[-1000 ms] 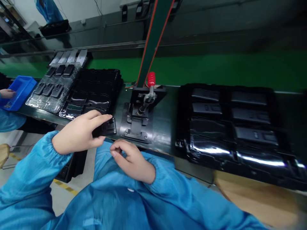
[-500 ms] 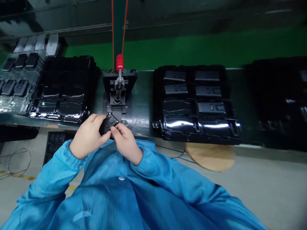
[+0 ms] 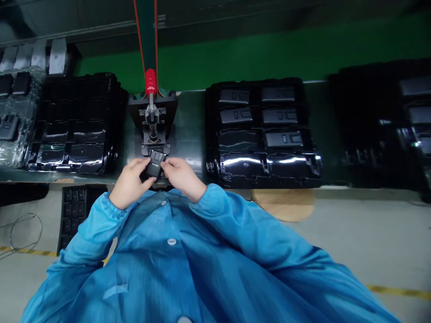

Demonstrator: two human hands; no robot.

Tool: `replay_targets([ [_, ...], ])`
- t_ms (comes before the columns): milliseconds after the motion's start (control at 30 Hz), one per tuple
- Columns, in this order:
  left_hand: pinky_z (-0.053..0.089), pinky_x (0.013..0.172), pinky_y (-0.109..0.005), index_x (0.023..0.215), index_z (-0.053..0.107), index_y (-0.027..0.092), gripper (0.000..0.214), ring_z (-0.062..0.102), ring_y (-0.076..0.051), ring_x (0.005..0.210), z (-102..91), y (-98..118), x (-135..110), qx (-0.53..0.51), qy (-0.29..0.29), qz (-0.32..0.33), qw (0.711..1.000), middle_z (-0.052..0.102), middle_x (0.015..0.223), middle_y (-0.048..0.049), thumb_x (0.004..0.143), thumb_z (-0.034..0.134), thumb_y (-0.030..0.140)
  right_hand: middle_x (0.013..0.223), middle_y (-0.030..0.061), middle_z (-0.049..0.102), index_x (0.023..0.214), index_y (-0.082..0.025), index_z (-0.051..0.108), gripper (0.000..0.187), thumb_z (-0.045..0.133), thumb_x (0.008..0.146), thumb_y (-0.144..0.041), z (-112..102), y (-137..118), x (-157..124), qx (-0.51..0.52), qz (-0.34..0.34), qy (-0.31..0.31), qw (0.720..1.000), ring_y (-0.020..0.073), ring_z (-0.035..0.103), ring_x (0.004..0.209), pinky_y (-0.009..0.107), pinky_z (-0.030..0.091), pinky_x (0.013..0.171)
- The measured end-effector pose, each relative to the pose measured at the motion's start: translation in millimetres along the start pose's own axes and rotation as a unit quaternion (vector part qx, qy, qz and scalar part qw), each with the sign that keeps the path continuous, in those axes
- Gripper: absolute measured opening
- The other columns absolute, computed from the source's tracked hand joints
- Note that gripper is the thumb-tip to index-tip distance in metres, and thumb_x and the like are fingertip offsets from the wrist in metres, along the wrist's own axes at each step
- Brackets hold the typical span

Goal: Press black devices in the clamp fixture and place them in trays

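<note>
Between my two hands is a small black plastic case (image 3: pixel 155 164) with white lettering and a ribbed upper part. My left hand (image 3: pixel 132 180) grips its left side, thumb at the lower edge and fingers along the upper left. On the opposite side, the fingers of my right hand (image 3: pixel 182 175) pinch the right edge. The case is just in front of a toggle clamp fixture (image 3: pixel 153 117) with a red handle (image 3: pixel 150 82), which stands upright. Part of the fixture's base is hidden by the case and hands.
Left of the fixture lies a stack of black moulded trays (image 3: pixel 72 130); beyond it a clear tray (image 3: pixel 20 105) holds black cases. To the right, another black tray (image 3: pixel 240 172) carries several dark grey parts (image 3: pixel 281 116). A round wooden stool top (image 3: pixel 284 204) shows below the bench edge.
The case has turned from a slant to nearly straight, its lettering now facing me. My right hand has shifted to its right edge. The whole view has shifted, with the bench items moving left and up.
</note>
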State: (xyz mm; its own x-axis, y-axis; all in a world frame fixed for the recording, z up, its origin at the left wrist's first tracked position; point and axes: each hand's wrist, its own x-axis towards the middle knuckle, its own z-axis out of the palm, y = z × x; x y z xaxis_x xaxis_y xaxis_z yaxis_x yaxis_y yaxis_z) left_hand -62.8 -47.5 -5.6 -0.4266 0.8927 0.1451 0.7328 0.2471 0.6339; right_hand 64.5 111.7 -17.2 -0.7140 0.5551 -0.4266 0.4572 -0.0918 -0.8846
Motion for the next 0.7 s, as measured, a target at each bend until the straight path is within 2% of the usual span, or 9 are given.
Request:
replay_targets([
  [167, 0.06, 0.108, -0.051, 0.145, 0.066, 0.022, 0.06, 0.071, -0.031, 0.118, 13.1, -11.0, 3.6, 0.006, 0.021, 0.004, 1.0, 0.07, 0.13, -0.0134, 0.088, 0.083, 0.031, 0.056, -0.004, 0.047, 0.064, -0.021, 0.055, 0.036, 0.056, 0.091, -0.045, -10.4, -3.1, 13.5, -0.041, -0.001, 0.0, 0.999, 0.012, 0.039, 0.055, 0.027, 0.028, 0.055],
  [400, 0.057, 0.11, -0.056, 0.141, 0.068, 0.021, 0.058, 0.069, -0.035, 0.122, 29.8, -21.7, 5.9, 0.042, 0.05, -0.011, 0.998, 0.073, 0.128, -0.0149, 0.088, 0.086, 0.036, 0.056, -0.0043, 0.044, 0.061, -0.02, 0.053, 0.04, 0.058, 0.094, -0.043, -12.9, -1.8, 28.6, -0.106, -0.015, 0.016, 0.994, 0.0126, 0.039, 0.058, 0.028, 0.028, 0.059],
  [700, 0.058, 0.107, -0.054, 0.136, 0.07, 0.02, 0.057, 0.071, -0.034, 0.119, 34.3, -21.1, 8.8, 0.001, 0.06, -0.062, 0.996, 0.074, 0.126, -0.0143, 0.084, 0.089, 0.034, 0.057, -0.0034, 0.046, 0.059, -0.021, 0.05, 0.044, 0.059, 0.098, -0.04, -13.2, -5.3, 33.2, -0.165, -0.023, 0.024, 0.986, 0.0134, 0.043, 0.06, 0.029, 0.029, 0.062],
])
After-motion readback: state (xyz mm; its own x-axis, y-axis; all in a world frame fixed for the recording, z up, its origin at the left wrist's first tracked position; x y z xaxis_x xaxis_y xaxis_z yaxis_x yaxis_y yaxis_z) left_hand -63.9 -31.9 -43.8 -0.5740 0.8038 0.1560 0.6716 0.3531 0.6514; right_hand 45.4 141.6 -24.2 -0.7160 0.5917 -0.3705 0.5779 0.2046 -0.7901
